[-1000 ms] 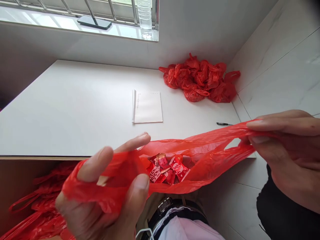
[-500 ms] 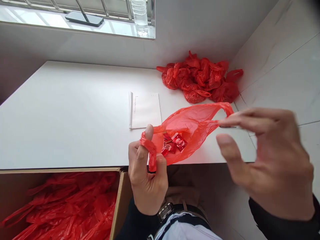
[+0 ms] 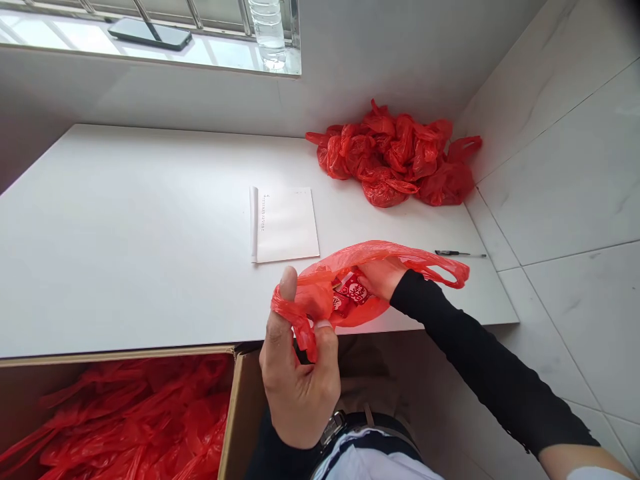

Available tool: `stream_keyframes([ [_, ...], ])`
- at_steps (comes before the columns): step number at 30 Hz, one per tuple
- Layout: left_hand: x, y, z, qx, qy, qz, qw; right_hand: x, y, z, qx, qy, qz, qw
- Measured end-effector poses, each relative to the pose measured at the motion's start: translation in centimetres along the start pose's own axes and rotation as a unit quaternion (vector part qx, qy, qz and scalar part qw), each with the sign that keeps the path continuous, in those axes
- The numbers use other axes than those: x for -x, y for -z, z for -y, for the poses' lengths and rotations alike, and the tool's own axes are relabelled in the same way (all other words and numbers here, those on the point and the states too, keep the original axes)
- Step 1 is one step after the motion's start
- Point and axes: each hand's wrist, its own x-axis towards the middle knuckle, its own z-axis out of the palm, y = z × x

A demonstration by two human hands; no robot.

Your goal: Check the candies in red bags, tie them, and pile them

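A thin red plastic bag [image 3: 360, 252] hangs open at the table's front edge. One of its handles is looped over a finger of my left hand [image 3: 300, 373], whose thumb presses the plastic. Several small red packets [image 3: 354, 289] with white print lie inside the bag. My right hand [image 3: 383, 275] reaches into the bag's mouth beside the packets. Its fingertips are hidden by the plastic and packets, so its grip cannot be made out. The bag's other handle sticks out to the right, beyond my right wrist.
A white notebook [image 3: 286, 225] and a pen [image 3: 457, 253] lie on the white table [image 3: 150, 233]. Knotted red bags [image 3: 395, 157] are heaped at the back right. A cardboard box [image 3: 240, 407] at front left holds red bags. A phone [image 3: 150, 33] and bottle [image 3: 269, 33] stand on the sill.
My right hand has moved left from beside the right handle into the bag and no longer touches that handle. The handle has dropped lower. The pen is now uncovered.
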Motion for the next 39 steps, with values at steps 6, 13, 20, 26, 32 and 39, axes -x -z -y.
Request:
stream_keyframes([
  [6,-0.1,0.4,0.2,-0.003,0.018,-0.006,1.0,2.3,1.3,-0.6,-0.128,-0.022,-0.057,0.99],
  [13,-0.2,-0.2,0.2,-0.039,0.047,0.052,0.997,5.3,2.5,0.5,-0.587,0.034,-0.022,0.809],
  [20,0.1,-0.4,0.1,-0.001,0.094,0.075,0.993,5.5,2.9,1.1,-0.656,-0.016,0.014,0.754],
  [26,0.3,-0.2,0.1,0.013,0.129,0.07,0.989,5.5,2.6,0.9,-0.66,-0.008,-0.003,0.751],
  [32,0.2,-0.2,0.0,0.023,0.126,0.058,0.99,5.4,2.8,1.2,-0.665,-0.011,-0.001,0.747],
  [39,0.2,-0.2,0.0,0.012,0.116,0.034,0.993,5.5,2.8,1.4,-0.658,-0.013,0.002,0.753],
])
